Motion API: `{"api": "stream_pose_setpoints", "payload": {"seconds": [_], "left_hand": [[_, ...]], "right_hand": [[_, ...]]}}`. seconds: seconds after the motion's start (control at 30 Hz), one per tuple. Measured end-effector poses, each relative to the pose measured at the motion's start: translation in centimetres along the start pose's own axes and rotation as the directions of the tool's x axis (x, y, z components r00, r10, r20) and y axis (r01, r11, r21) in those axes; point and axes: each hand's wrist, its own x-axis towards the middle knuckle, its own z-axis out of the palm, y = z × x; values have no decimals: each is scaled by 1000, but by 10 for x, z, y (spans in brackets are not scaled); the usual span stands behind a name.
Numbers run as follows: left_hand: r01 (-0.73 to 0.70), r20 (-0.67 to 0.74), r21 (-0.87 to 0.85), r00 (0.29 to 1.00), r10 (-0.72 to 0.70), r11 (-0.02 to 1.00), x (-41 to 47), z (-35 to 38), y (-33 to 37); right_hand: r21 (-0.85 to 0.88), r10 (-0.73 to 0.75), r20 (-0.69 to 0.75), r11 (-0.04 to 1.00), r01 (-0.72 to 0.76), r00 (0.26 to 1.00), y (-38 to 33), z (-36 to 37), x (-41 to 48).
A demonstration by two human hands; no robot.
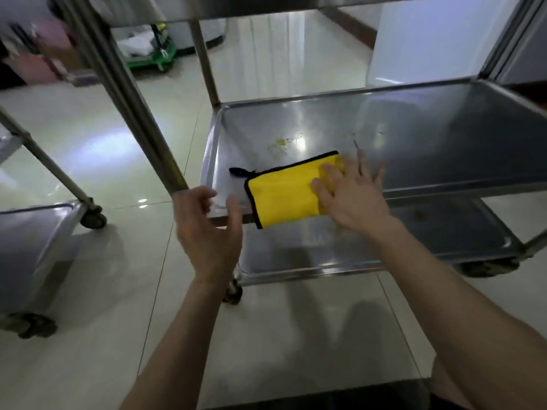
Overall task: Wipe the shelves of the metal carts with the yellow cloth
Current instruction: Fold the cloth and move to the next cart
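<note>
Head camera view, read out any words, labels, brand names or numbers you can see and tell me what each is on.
None can be read.
The yellow cloth and its black loop show no print, the metal cart's shelf bears no visible label, and the green trolley behind is too blurred to tell.

middle cart shelf [444, 128]: yellow cloth [284, 193] near front-left corner, flat.

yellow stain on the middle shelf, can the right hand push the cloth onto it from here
Probably yes: the right hand lies flat on the yellow cloth just in front of the stain, with only bare shelf between them.
</note>
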Motion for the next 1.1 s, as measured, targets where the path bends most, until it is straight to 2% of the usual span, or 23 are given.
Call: {"api": "stream_pose_setpoints", "payload": {"seconds": [0.07, 0.1, 0.13, 0.2, 0.27, 0.3, 0.37, 0.53, 0.77, 0.9, 1.0, 1.1], "left_hand": [[113, -154, -62, 981, -122, 992, 10, -19, -5], [161, -172, -74, 970, -171, 984, 23, -24, -9], [210, -132, -97, 966, -222, 973, 40, -27, -12], [330, 85, -194, 944, -319, 924, 77, -30, -15], [441, 327, -266, 878, -350, 857, 103, -25, -14], [465, 366, -289, 861, -352, 837, 109, -20, -16], [491, 355, -305, 854, -381, 816, 109, -13, -17], [523, 308, -344, 847, -433, 780, 105, -5, -20], [526, 304, -400, 849, -433, 750, 102, 1, -22], [512, 285, -402, 858, -428, 759, 102, 1, -21], [494, 276, -405, 868, -413, 769, 102, 3, -21], [517, 274, -388, 855, -440, 763, 104, 3, -19]], "right_hand": [[38, -40, -72, 998, 43, 997, -14, -8, -2], [53, -66, -95, 996, 71, 993, -22, -11, -2], [55, -88, -93, 994, 93, 992, -28, -13, -1], [30, -91, -16, 995, 92, 996, -37, -12, 1], [-34, -52, 105, 998, 56, 993, -42, -1, 1], [-83, -31, 142, 996, 43, 989, -47, 9, 0], [-125, -13, 177, 992, 35, 984, -71, 28, -2], [-84, -21, 243, 996, 42, 970, -131, 52, 30], [-108, 120, 288, 990, -92, 950, -121, 55, 170], [-118, 92, 330, 991, -56, 939, -159, 67, 234], [-129, 75, 326, 991, -34, 942, -179, 71, 235], [-95, 11, 329, 995, 21, 944, -178, 67, 199]]}}
